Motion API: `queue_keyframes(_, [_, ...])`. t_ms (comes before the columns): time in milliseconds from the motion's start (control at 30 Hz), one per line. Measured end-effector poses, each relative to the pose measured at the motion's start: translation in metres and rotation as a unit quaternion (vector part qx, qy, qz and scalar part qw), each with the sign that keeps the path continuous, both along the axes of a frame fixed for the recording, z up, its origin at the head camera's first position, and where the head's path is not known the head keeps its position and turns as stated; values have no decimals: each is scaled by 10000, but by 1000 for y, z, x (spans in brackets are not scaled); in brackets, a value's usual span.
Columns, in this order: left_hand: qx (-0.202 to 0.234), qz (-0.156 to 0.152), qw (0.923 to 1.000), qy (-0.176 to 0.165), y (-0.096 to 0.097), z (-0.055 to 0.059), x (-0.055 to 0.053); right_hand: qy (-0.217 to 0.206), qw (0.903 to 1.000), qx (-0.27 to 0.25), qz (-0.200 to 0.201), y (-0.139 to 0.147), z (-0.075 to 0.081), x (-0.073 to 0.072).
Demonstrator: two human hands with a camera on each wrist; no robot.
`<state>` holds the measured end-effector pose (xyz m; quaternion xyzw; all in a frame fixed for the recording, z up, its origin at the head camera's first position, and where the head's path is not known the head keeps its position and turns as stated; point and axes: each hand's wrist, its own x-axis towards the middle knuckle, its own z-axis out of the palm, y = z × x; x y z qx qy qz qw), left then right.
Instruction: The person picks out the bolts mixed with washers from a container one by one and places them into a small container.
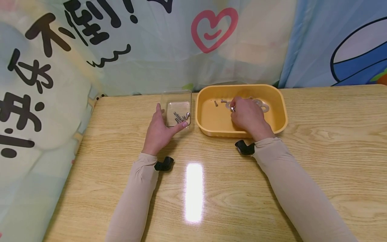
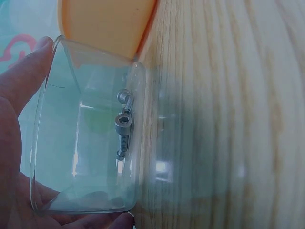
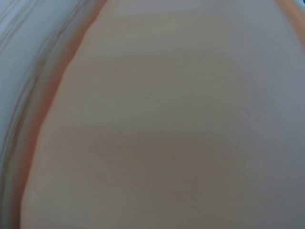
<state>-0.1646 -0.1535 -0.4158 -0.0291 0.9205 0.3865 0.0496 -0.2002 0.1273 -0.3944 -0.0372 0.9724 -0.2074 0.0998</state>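
My beige fabric sleeves [image 1: 131, 201] reach in from the near edge over the pale wood-grain table [image 1: 223, 188], a small black device [image 1: 164, 164] at my left cuff and another at my right. On the left, my left hand [image 1: 161, 132] has thumb and fingers spread wide around the near left corner of the clear plastic box [image 1: 176, 107], I judge to steady something so light. The silver socket-head screws [image 1: 180, 118] in it lie bunched toward its near right part, overlapping, so I cannot count them surely; my outer fingers are partly hidden too. Just right of the box stands the yellow oval plastic tray [image 1: 213, 119], likely set that close to keep the reach between them short. My right hand [image 1: 248, 116] dips over its near wall, fingers bent, thumb and forefinger seeming to pinch one shiny silver screw [image 1: 232, 109]; my knuckles cover its shank. The right wrist view is only a blur of tray, no help. Farther in, two loose silver screws [image 1: 216, 103] lie left of my fingertips, and flat grey washers [image 1: 264, 108] sit partly behind my hand. Farthest back hangs the printed pastel cloth [image 1: 257, 33], its lettering cut off above.
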Motion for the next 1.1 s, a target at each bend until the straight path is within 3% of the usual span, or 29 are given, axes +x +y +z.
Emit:
queue_keyframes(300, [23,14,10000,-4,0,1,0,377,9990,-220,106,0,5,3])
queue_keyframes(1100, [70,32,10000,31,0,0,1,688,9931,-949,-87,-13,21,12])
